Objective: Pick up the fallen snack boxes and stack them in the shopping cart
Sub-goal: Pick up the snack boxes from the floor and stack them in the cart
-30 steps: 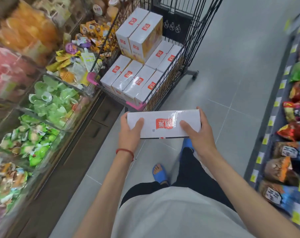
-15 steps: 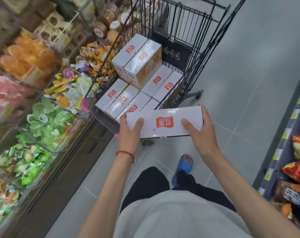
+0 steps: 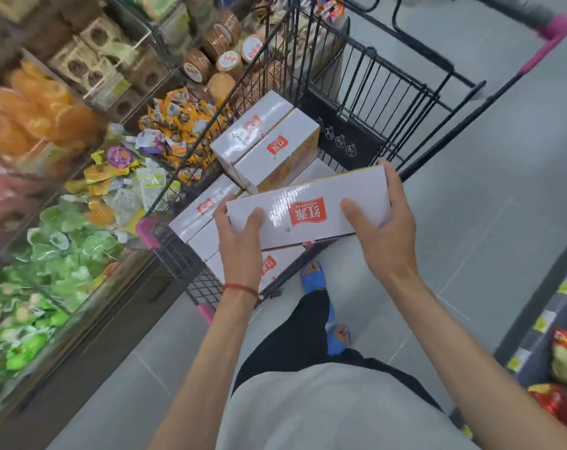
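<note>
Floor (image 3: 470,222): grey tile, aisle runs between a snack display (image 3: 64,280) on the left and a shelf (image 3: 541,323) of bagged snacks on the right.

Snack display: glass-fronted bins of orange, green and yellow wrapped sweets. The shopping cart stands just beside it.

Shopping cart (image 3: 373,89): black wire, pink corner caps, near end toward the person.

Stacked boxes (image 3: 269,141): white with a red logo, inside the cart. A lower layer lies flat along the bottom; two more sit on top of it toward the far end.

Held box (image 3: 311,211): same white type, logo face up, long side across the view, right end slightly higher. It is above the near end of the cart, over the lower layer. Cannot tell whether it touches the boxes beneath.

Right hand (image 3: 386,235): grasps the right end of the held box, thumb on the top face, fingers curled round the far edge.

Left hand (image 3: 240,241): grasps the left end, thumb on top, fingers round the end.

Slipper (image 3: 311,277): blue, on the floor just beside the cart's near end.

Bracelet (image 3: 240,289): red string, on the left wrist.
</note>
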A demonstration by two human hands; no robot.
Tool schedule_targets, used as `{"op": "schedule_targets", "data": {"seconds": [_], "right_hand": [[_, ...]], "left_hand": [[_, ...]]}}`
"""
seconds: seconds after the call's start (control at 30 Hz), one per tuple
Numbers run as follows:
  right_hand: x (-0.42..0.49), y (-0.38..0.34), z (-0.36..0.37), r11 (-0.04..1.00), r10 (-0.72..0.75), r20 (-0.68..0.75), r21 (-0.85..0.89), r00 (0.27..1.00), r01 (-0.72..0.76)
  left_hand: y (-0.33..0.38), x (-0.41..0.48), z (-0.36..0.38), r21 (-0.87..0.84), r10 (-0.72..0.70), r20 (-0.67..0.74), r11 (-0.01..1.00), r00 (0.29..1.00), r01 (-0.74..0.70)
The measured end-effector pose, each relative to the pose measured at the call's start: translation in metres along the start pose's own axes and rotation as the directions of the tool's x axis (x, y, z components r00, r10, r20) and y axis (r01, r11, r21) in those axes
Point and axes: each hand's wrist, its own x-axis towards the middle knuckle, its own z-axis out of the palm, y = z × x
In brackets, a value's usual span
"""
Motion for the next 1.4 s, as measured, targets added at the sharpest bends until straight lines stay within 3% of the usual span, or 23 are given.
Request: {"op": "schedule_targets", "data": {"seconds": [0.23,0.47,0.67,0.87,1.0,1.4], "right_hand": [[0.083,-0.004,0.025,0.996,0.0,0.086,-0.091,0.996,0.007],[0.155,0.011,0.028,0.985,0.103,0.253,-0.162,0.962,-0.063],[0.225,0.02,0.017,0.96,0.178,0.564,-0.281,0.806,-0.015],[0.275,0.027,0.035,0.915,0.238,0.678,-0.396,0.696,0.073],[0.289,0.04,0.054,0.882,0.307,0.69,-0.465,0.655,0.077],[0.302,0.07,0.092,0.803,0.449,0.609,-0.596,0.654,0.003]], "left_hand": [[0.005,0.054,0.034,0.02,-0.104,-0.115,0.994,0.988,0.107],[-0.002,0.082,0.067,-0.038,-0.237,-0.226,0.971,0.945,0.234],[-0.002,0.103,0.107,-0.116,-0.347,-0.364,0.938,0.864,0.328],[-0.018,0.123,0.131,-0.153,-0.427,-0.44,0.902,0.79,0.403],[-0.031,0.138,0.134,-0.182,-0.441,-0.479,0.896,0.759,0.405],[-0.052,0.175,0.124,-0.299,-0.577,-0.422,0.817,0.699,0.494]]}}
